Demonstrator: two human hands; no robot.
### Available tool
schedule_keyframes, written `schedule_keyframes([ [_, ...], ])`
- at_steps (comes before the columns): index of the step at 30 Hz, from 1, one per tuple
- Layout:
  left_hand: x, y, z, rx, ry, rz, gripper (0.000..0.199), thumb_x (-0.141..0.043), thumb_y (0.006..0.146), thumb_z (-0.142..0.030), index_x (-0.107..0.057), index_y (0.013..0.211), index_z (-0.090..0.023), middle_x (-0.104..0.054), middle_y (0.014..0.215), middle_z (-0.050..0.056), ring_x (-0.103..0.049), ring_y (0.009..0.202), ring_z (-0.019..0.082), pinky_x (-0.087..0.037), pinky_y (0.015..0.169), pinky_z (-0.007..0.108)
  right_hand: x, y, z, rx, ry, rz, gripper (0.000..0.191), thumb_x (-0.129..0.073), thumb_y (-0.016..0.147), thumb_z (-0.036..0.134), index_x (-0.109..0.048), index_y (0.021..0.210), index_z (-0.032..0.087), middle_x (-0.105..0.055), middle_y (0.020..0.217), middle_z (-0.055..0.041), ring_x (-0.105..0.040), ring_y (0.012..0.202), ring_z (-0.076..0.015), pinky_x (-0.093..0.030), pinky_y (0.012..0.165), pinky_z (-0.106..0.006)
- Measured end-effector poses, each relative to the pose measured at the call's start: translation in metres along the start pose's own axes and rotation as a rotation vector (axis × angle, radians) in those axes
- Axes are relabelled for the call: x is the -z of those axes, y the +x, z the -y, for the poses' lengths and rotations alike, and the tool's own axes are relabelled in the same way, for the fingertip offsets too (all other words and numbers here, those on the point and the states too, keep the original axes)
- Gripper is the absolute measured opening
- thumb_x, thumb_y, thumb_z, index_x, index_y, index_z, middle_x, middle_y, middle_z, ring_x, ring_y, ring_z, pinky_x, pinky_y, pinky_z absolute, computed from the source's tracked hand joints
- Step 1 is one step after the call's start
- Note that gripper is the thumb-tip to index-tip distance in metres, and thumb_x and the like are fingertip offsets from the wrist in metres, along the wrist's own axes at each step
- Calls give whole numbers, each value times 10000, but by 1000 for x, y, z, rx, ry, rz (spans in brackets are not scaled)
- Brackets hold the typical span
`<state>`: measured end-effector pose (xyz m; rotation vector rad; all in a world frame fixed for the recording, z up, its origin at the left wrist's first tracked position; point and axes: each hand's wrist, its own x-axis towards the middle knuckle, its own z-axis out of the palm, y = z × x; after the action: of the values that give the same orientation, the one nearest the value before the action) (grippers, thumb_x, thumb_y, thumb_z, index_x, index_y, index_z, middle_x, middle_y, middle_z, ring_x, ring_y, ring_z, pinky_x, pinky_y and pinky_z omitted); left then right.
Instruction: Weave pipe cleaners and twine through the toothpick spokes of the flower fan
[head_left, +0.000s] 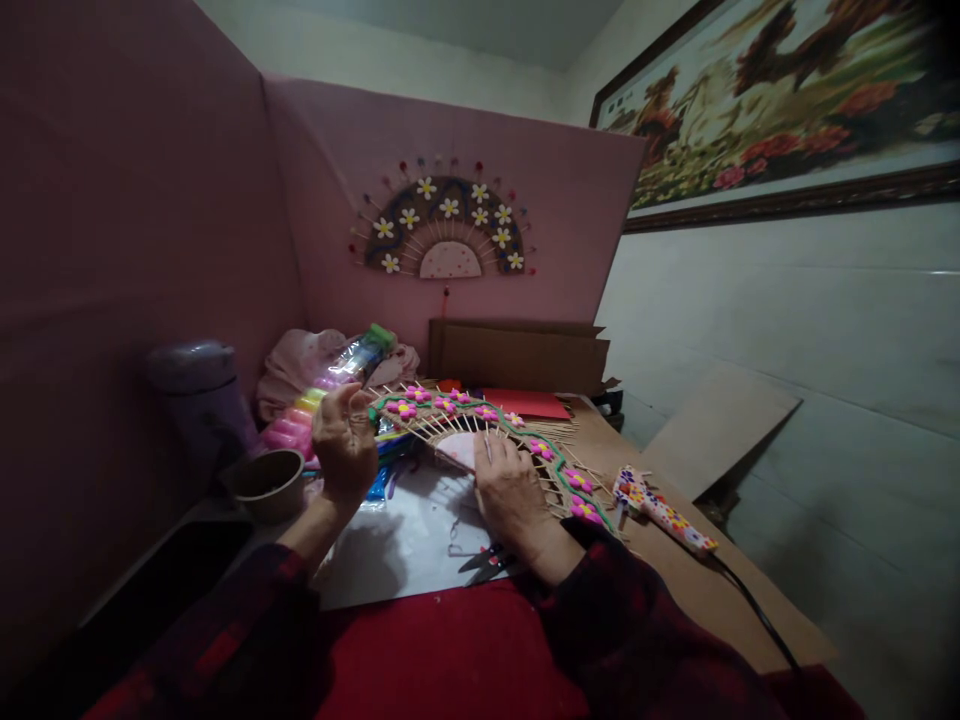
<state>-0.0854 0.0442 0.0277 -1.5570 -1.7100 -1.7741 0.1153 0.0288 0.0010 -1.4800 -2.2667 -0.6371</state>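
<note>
A half-round craft fan [487, 410] of thin wooden sticks and brown card is tilted above the table. Pink clay flowers with yellow centres and a wavy green strip run along its arc. My right hand [514, 495] grips the fan at its pale half-round centre, thumb and fingers over the edge. By the fan's left end, my left hand [346, 445] is raised with its fingers curled together; whatever they pinch is hidden. The end of the green strip lies right beside those fingers. Black scissors [486, 565] rest below my right hand on white paper [367, 575].
A flower-patterned glue gun [664, 510] with a black cord lies at right. To the left are a cup [270, 485], a tumbler [202, 400] and bagged coloured clay [292, 425]. A finished fan [450, 215] hangs on the pink panel; cardboard [517, 357] and red paper [525, 403] lie behind.
</note>
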Motion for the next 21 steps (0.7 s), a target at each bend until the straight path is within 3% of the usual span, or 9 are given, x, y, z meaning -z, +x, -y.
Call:
schedule_keyframes([
  [3,-2,-1,-1,24,-86,-112,242,-319,931,-302,-493,1044,-178,-611,878,56,-579,831,171,-456,789,318,-1,1,-2,-6,-8,-24,425,-438,857,136,-470,1269,39,-558,1169,-218,-526,1005,-286,-439,788,-406],
  [6,-6,-3,2,56,-39,-63,197,-349,891,-232,-504,1003,-186,-603,873,49,-579,798,168,-467,761,309,-3,2,-5,-6,-34,-81,416,-430,866,135,-473,1266,26,-562,1176,-225,-531,1011,-288,-448,788,-401],
  [8,-11,-5,6,21,72,55,190,-390,837,-181,-534,962,-186,-610,901,62,-578,858,189,-458,808,326,-4,3,-8,-16,-65,-133,416,-422,872,130,-468,1270,17,-549,1208,-238,-523,1043,-298,-451,795,-404],
  [13,-26,-1,15,-109,392,529,330,-443,769,-157,-576,1071,-144,-593,1139,119,-510,1094,251,-391,931,365,1,4,-14,-60,-100,-206,417,-421,876,132,-466,1274,17,-540,1238,-247,-530,1046,-310,-455,791,-417],
  [17,-44,14,22,-94,444,695,344,-475,814,-289,-589,1110,-156,-611,1165,122,-527,1099,252,-391,921,349,6,6,-20,-95,-82,-221,436,-438,864,127,-454,1281,2,-566,1210,-235,-532,1044,-306,-453,810,-418],
  [21,-60,26,27,-88,473,856,364,-581,741,-363,-624,1058,-189,-655,1100,109,-586,1010,252,-429,828,320,7,7,-24,-102,-66,-245,447,-451,857,140,-451,1281,-1,-575,1197,-230,-529,1045,-301,-453,825,-413],
])
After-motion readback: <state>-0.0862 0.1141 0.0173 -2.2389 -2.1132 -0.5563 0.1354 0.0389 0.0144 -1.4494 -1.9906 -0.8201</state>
